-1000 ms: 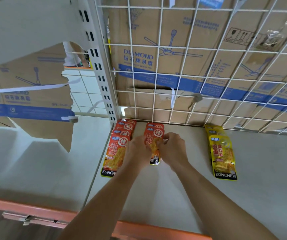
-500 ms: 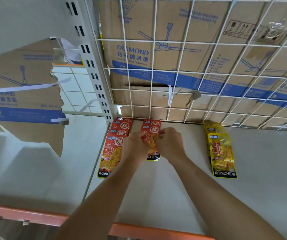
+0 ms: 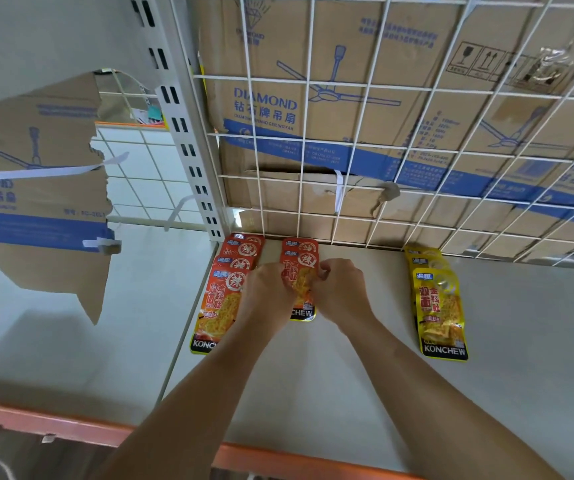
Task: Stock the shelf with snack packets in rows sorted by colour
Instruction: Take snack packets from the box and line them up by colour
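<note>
Head view:
Left hand (image 3: 268, 289): fingers curled, pinching the left edge of the front red packet (image 3: 300, 282).
Right hand (image 3: 341, 292): fingers curled, pinching the same packet's right edge.
Front red packet: lies on the shelf board (image 3: 313, 382), overlapping the middle red row (image 3: 301, 249) at its 12 o'clock.
Left red row (image 3: 221, 306): just beside, at 9 o'clock.
Yellow row (image 3: 439, 306): well apart, at 3 o'clock.
Wire grid (image 3: 365, 150): at 12 o'clock, with fan cartons (image 3: 313, 109) behind.

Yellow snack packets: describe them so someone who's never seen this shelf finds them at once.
On the pale shelf backed by a white wire grid, three short rows of packets run forward from the grid. The yellow snack packets are the rightmost row, set apart; the two red rows sit together at the left.
</note>
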The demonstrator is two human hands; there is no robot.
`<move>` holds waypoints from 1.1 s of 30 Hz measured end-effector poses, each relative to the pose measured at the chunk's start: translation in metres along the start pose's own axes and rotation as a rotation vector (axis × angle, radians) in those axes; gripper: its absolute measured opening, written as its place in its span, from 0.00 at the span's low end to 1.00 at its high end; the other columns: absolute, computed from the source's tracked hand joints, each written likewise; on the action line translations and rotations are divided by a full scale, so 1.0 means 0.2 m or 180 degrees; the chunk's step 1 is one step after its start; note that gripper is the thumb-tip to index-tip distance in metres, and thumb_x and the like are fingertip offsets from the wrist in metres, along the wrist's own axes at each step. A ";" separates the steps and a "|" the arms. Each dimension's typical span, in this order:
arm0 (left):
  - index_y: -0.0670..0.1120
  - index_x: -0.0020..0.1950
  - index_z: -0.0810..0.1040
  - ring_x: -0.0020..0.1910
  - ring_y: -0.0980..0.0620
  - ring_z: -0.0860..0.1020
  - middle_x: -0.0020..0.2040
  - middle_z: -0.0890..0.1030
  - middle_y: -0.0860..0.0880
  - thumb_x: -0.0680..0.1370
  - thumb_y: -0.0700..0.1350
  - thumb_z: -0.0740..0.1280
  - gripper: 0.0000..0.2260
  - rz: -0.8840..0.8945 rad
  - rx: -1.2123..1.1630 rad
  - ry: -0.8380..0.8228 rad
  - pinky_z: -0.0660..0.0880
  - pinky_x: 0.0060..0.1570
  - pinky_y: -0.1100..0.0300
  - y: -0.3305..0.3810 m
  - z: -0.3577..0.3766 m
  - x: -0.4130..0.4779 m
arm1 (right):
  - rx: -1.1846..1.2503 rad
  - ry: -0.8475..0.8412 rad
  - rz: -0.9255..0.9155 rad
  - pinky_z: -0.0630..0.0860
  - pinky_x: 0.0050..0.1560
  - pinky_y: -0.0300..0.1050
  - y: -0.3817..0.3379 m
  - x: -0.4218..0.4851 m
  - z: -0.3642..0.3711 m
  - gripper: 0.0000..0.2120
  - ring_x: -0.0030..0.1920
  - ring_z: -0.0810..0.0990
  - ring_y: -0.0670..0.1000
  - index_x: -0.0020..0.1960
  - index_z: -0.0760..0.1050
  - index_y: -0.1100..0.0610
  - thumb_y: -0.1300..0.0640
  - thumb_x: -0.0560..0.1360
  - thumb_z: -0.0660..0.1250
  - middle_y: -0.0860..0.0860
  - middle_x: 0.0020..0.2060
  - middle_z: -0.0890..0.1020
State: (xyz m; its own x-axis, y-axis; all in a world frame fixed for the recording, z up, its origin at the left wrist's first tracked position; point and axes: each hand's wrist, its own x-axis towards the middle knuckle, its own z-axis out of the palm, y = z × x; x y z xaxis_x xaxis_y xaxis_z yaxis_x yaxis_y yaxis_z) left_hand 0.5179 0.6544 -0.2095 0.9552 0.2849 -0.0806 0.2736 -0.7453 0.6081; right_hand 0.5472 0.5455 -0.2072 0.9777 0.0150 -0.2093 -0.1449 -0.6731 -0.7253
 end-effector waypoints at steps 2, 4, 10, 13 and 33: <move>0.42 0.49 0.79 0.35 0.52 0.79 0.40 0.80 0.48 0.79 0.38 0.62 0.06 0.0203 0.0165 0.0052 0.77 0.33 0.61 0.00 -0.01 0.00 | -0.0102 0.0028 -0.0058 0.67 0.33 0.37 0.00 -0.02 -0.03 0.06 0.39 0.75 0.52 0.47 0.77 0.60 0.59 0.77 0.62 0.50 0.37 0.77; 0.42 0.46 0.78 0.32 0.58 0.75 0.39 0.78 0.50 0.79 0.37 0.62 0.06 0.0421 0.0338 0.0118 0.69 0.30 0.70 0.00 -0.05 -0.01 | -0.0320 0.0039 -0.0191 0.70 0.45 0.40 -0.01 -0.04 -0.07 0.13 0.48 0.76 0.52 0.59 0.76 0.60 0.58 0.78 0.61 0.54 0.50 0.80; 0.43 0.62 0.75 0.56 0.47 0.77 0.59 0.79 0.46 0.80 0.43 0.60 0.12 0.0690 0.0894 0.0479 0.74 0.53 0.55 0.00 -0.21 -0.10 | -0.1480 -0.0048 -0.0825 0.68 0.61 0.51 -0.06 -0.12 -0.20 0.19 0.67 0.67 0.58 0.70 0.66 0.55 0.51 0.81 0.55 0.54 0.66 0.70; 0.46 0.68 0.70 0.63 0.48 0.74 0.66 0.76 0.48 0.81 0.48 0.59 0.16 0.0531 0.1302 0.0489 0.71 0.60 0.53 0.00 -0.29 -0.19 | -0.1976 -0.0177 -0.1021 0.62 0.68 0.57 -0.10 -0.18 -0.23 0.22 0.74 0.57 0.62 0.74 0.59 0.52 0.48 0.82 0.52 0.54 0.73 0.62; 0.47 0.75 0.66 0.74 0.43 0.63 0.75 0.67 0.44 0.80 0.56 0.57 0.26 -0.0611 0.1443 0.1219 0.59 0.73 0.49 -0.56 -0.98 -1.00 | -0.2473 -0.0872 -0.2568 0.56 0.72 0.64 -0.65 -0.85 0.18 0.25 0.76 0.50 0.64 0.76 0.52 0.50 0.44 0.82 0.50 0.54 0.75 0.58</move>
State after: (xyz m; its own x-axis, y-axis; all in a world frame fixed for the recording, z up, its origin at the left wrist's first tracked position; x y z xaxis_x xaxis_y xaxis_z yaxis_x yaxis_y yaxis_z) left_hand 0.2747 0.7997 -0.1076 0.7988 0.5724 0.1850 0.5373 -0.8172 0.2085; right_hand 0.3945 0.6578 -0.1008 0.6639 0.7442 -0.0729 0.7330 -0.6670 -0.1332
